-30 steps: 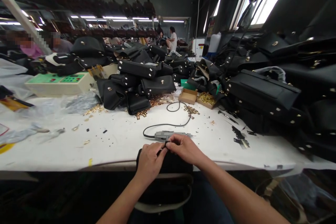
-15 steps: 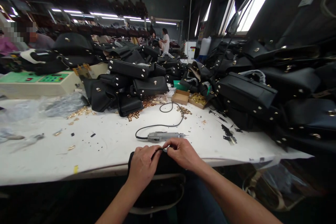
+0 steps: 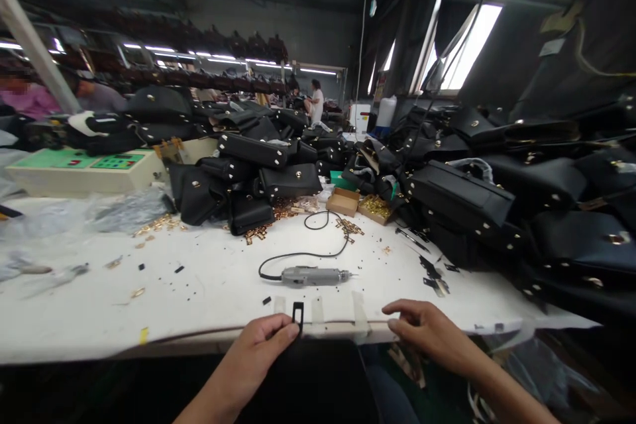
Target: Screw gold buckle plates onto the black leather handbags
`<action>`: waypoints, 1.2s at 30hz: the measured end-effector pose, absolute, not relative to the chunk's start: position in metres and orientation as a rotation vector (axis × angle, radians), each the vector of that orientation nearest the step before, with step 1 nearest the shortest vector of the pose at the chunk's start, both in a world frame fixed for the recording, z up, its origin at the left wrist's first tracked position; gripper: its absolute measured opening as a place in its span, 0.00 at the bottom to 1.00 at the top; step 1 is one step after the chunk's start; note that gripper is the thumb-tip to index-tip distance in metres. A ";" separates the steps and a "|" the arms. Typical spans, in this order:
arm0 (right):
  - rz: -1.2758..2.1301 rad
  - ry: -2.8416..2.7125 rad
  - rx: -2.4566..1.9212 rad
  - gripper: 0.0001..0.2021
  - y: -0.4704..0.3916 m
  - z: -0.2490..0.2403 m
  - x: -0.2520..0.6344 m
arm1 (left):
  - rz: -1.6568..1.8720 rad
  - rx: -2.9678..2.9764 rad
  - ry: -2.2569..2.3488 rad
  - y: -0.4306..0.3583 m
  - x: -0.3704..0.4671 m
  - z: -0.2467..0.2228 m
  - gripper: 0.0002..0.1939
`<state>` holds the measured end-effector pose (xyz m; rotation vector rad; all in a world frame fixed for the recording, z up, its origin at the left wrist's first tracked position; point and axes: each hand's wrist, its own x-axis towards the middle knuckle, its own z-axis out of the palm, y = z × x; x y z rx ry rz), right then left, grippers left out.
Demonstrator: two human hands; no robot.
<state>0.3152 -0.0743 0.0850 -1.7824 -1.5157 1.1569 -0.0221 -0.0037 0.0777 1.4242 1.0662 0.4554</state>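
Observation:
My left hand (image 3: 271, 339) pinches a small black rectangular frame (image 3: 297, 313) between thumb and fingers, held upright at the table's front edge. My right hand (image 3: 422, 331) is over the edge to the right, thumb and fingers apart, with nothing in it. Dark material (image 3: 322, 377) lies below the edge, between my arms. Beyond my hands a grey electric screwdriver (image 3: 315, 276) lies on the white table (image 3: 209, 298), its tip pointing right and its black cable curling away behind it.
Black handbags are heaped at the back (image 3: 253, 149) and right (image 3: 462, 195). An open cardboard box (image 3: 342, 201) stands beside a box of gold parts (image 3: 376, 207). A cream machine with green panels (image 3: 84, 172) is at left. People sit farther back.
My hands have moved apart, the right one going right and opening. The black frame now shows in my left hand. The view has tilted up, and the black piece between my hands is lower.

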 end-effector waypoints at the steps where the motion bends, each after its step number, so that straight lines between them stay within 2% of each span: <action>1: 1.217 -1.488 -1.716 0.17 -0.067 0.088 0.306 | 0.480 1.455 1.102 -0.001 -0.020 0.076 0.24; 6: 1.145 -1.515 -1.501 0.14 -0.007 0.098 0.246 | 0.538 1.772 1.284 0.026 0.000 0.049 0.18; 12: 0.877 -1.845 -1.400 0.09 0.098 0.095 0.170 | 0.566 1.732 1.284 0.039 0.013 0.022 0.17; 21: 0.702 -1.953 -1.814 0.12 0.254 0.031 0.085 | 0.558 1.604 1.378 0.031 0.008 0.015 0.13; 25: 0.663 -1.887 -1.935 0.12 0.273 0.010 0.067 | 0.501 1.636 1.428 0.033 0.005 0.001 0.09; 29: 0.662 -1.808 -1.996 0.12 0.274 0.002 0.058 | 0.487 1.645 1.408 0.035 0.003 -0.006 0.09; 36: 0.800 -1.688 -1.880 0.05 0.260 0.019 0.073 | 0.532 1.637 1.357 0.034 0.001 0.002 0.12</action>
